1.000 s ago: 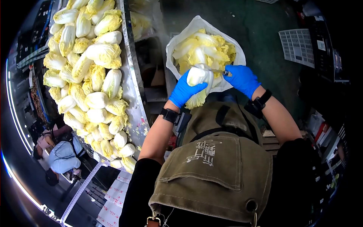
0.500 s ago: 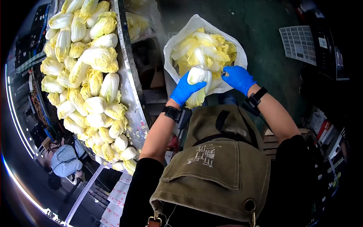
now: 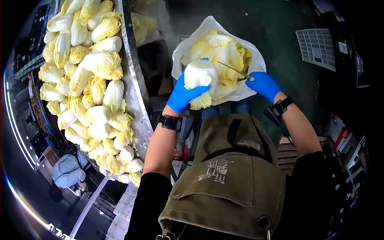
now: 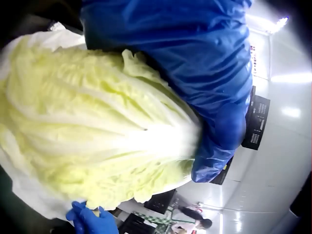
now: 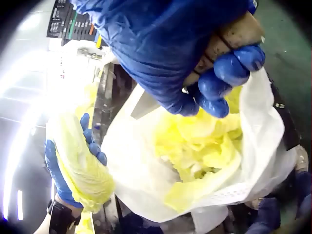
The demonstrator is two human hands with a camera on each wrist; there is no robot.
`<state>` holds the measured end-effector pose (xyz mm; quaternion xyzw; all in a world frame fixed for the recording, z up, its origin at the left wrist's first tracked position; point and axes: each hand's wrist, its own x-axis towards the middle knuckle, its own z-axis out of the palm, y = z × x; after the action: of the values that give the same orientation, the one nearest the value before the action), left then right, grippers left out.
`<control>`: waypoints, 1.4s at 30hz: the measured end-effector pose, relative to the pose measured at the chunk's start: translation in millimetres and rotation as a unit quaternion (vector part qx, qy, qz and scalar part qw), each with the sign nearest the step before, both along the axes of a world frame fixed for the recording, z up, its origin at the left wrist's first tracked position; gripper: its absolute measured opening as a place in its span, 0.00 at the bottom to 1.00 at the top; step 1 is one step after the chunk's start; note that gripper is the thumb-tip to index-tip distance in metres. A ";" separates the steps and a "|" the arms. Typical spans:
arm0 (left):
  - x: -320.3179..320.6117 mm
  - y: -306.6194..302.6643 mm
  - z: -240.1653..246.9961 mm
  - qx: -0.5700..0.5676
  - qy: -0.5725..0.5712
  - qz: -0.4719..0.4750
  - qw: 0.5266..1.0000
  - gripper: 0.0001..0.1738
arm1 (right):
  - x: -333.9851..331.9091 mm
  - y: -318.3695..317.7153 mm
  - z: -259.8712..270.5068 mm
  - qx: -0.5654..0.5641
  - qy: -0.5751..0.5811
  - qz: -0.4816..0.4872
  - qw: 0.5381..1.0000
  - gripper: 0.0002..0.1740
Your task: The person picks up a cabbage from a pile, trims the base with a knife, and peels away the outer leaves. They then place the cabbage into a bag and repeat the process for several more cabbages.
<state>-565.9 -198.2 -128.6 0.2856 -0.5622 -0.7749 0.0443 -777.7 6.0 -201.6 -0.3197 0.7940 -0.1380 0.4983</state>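
In the head view my blue-gloved left hand [image 3: 185, 93] grips a napa cabbage [image 3: 201, 76], its white base turned up. In the left wrist view the cabbage [image 4: 97, 126] shows pale yellow leaves, with the thumb and fingers round its base end. My right hand [image 3: 263, 85], also gloved in blue, holds a knife [image 3: 233, 69] by its handle. In the right wrist view the fingers curl round that worn handle [image 5: 229, 44]. The blade points toward the cabbage, apart from it. Beneath both hands is a white bag [image 3: 256, 60] of loose yellow cabbage leaves [image 3: 228, 48].
At the left a metal table [image 3: 138, 96] bears a heap of napa cabbages [image 3: 100, 114]. A grey plastic crate [image 3: 316, 50] stands at the far right, and a wooden pallet [image 3: 289, 154] lies lower right. Another person [image 3: 69, 171] is at the lower left.
My left hand has raised the cabbage and drawn it left, away from the knife. My right hand has moved slightly right and down, and the blade now shows clear of the cabbage.
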 end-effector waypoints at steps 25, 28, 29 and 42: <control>-14.7 41.3 54.3 -0.023 0.103 0.039 0.994 0.48 | 56.6 -16.4 124.6 -0.380 -0.285 -0.331 0.815 0.34; -23.7 48.7 35.5 0.044 -0.016 0.097 0.994 0.43 | 52.9 -28.0 111.5 -0.330 -0.298 -0.394 0.805 0.30; -34.5 49.7 28.1 -0.001 -0.028 0.083 0.996 0.37 | 50.4 -32.8 106.7 -0.308 -0.299 -0.393 0.813 0.29; -12.2 30.4 -41.8 0.262 0.026 0.317 0.911 0.27 | 16.0 -46.3 51.1 -0.194 -0.225 -0.327 0.897 0.23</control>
<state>-578.1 -167.7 -170.5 0.4296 -0.2172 -0.8469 0.2259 -761.6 -40.3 -150.5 -0.0925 0.6778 -0.5128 0.5186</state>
